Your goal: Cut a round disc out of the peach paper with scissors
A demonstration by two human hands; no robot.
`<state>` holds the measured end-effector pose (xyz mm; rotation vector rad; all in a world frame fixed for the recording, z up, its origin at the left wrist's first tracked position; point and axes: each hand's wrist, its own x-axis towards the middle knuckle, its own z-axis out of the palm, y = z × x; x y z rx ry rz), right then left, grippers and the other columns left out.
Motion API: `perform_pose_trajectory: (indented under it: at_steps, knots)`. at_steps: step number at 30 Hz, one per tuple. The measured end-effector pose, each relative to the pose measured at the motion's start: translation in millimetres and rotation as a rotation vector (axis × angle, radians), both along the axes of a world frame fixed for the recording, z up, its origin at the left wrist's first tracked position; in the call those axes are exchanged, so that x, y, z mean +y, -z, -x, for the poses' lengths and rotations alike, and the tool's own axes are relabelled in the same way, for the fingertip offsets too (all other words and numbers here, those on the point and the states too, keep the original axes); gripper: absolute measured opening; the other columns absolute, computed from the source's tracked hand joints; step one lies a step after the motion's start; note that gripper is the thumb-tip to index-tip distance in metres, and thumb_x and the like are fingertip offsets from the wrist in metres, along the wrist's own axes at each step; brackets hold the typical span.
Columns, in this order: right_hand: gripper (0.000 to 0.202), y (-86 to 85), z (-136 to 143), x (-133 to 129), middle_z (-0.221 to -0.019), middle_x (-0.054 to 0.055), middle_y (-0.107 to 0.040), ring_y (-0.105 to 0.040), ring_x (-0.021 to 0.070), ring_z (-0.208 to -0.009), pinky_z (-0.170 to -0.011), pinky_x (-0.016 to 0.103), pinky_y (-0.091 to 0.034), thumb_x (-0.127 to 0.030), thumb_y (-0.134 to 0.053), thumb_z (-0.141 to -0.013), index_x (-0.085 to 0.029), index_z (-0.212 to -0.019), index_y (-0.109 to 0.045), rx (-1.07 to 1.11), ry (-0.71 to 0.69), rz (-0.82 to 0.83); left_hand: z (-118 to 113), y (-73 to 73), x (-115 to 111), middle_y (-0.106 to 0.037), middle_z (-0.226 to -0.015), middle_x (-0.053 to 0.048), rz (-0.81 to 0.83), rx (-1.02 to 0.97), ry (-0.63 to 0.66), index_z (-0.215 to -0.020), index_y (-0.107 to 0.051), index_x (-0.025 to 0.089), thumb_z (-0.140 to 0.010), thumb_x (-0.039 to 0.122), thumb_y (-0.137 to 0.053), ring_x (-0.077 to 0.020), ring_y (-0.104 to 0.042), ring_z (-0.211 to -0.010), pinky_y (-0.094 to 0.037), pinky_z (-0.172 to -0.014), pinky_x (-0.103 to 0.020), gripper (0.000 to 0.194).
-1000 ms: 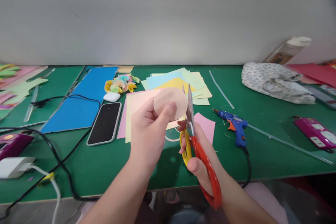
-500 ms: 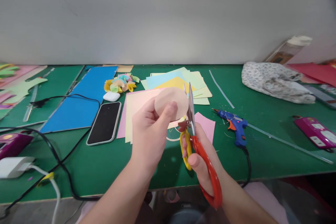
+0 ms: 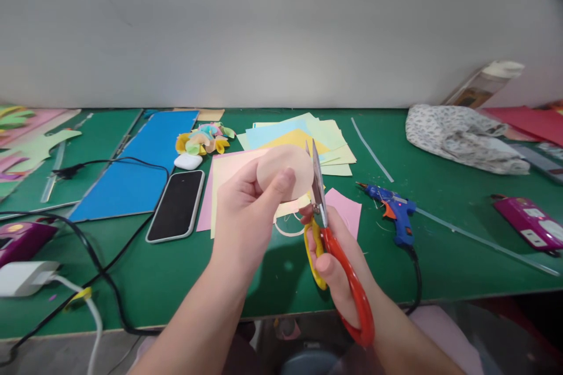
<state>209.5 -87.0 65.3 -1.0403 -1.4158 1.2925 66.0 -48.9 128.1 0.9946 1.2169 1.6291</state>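
A pale pink paper disc point(image 3: 272, 170) is pinched between the thumb and fingers of my left hand point(image 3: 246, 217), above the sheets. My right hand point(image 3: 341, 263) grips scissors point(image 3: 341, 258) with one red and one yellow handle. Their blades point up and away, slightly parted, at the disc's right edge. Under the disc lie pale pink and cream sheets point(image 3: 226, 173), with a thin curved paper strip point(image 3: 288, 233) in front. Behind them is a stack of blue, yellow and pale green paper point(image 3: 338, 135).
A phone point(image 3: 176, 205), white case point(image 3: 187, 161), paper flowers point(image 3: 204, 139) and blue board point(image 3: 136, 164) lie left, among black cables. To the right are a blue glue gun point(image 3: 396, 211), clear glue stick point(image 3: 484, 241), purple power strip point(image 3: 528, 221) and patterned cloth point(image 3: 457, 135).
My left hand and the disc have shifted slightly left. The scissors have tilted a little left at the tips, and the handles have spread slightly.
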Motion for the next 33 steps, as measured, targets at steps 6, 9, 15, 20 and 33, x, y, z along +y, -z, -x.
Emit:
perform_pose_trajectory:
  at_steps: [6, 9, 15, 20, 33]
  knots:
    - [0.082, 8.5, -0.2, 3.4, -0.099, 0.007, -0.058, -0.058, 0.0265, -0.088, -0.074, 0.039, -0.056, -0.095, -0.057, -0.087, -0.026, -0.13, -0.067, -0.037, -0.006, -0.076, 2.7, -1.3, 0.9, -0.082, -0.088, -0.003, 0.013, 0.051, 0.004, -0.093, -0.085, 0.021, -0.082, 0.034, -0.09, -0.0215, -0.074, -0.085, -0.06, -0.074, -0.03, 0.018]
    - [0.082, 7.6, -1.0, 3.6, -0.105, 0.008, -0.06, -0.059, 0.0256, -0.086, -0.074, 0.039, -0.056, -0.096, -0.057, -0.085, -0.027, -0.128, -0.067, -0.05, -0.002, -0.079, 7.2, 0.3, 2.2, -0.082, -0.088, -0.003, -0.003, 0.089, 0.01, -0.093, -0.085, 0.022, -0.084, 0.034, -0.088, -0.0222, -0.075, -0.084, -0.061, -0.074, -0.031, 0.016]
    - [0.076, -0.3, -0.6, 0.1, -0.101, 0.006, -0.059, -0.058, 0.0254, -0.087, -0.077, 0.039, -0.054, -0.093, -0.06, -0.087, -0.028, -0.125, -0.065, -0.03, -0.013, -0.028, 16.7, 2.3, 4.4, -0.083, -0.09, -0.003, -0.021, 0.114, 0.04, -0.097, -0.086, 0.022, -0.083, 0.034, -0.089, -0.0224, -0.076, -0.084, -0.063, -0.072, -0.03, 0.019]
    - [0.077, -1.2, 0.0, -0.1, -0.09, 0.002, -0.052, -0.057, 0.0266, -0.088, -0.077, 0.039, -0.052, -0.094, -0.062, -0.085, -0.027, -0.124, -0.065, -0.008, -0.031, -0.008, 16.8, -3.0, 5.0, -0.081, -0.086, -0.003, -0.012, 0.097, 0.025, -0.092, -0.087, 0.022, -0.079, 0.033, -0.09, -0.0198, -0.073, -0.079, -0.061, -0.069, -0.027, 0.017]
    - [0.075, -5.6, -0.3, -2.5, -0.079, -0.002, -0.043, -0.05, 0.0227, -0.077, -0.062, 0.032, -0.04, -0.092, -0.067, -0.084, -0.027, -0.121, -0.064, 0.014, -0.046, 0.053, 22.2, -2.4, 6.4, -0.083, -0.097, -0.002, -0.03, 0.113, 0.044, -0.102, -0.088, 0.024, -0.08, 0.031, -0.09, -0.0213, -0.077, -0.089, -0.064, -0.075, -0.027, 0.022]
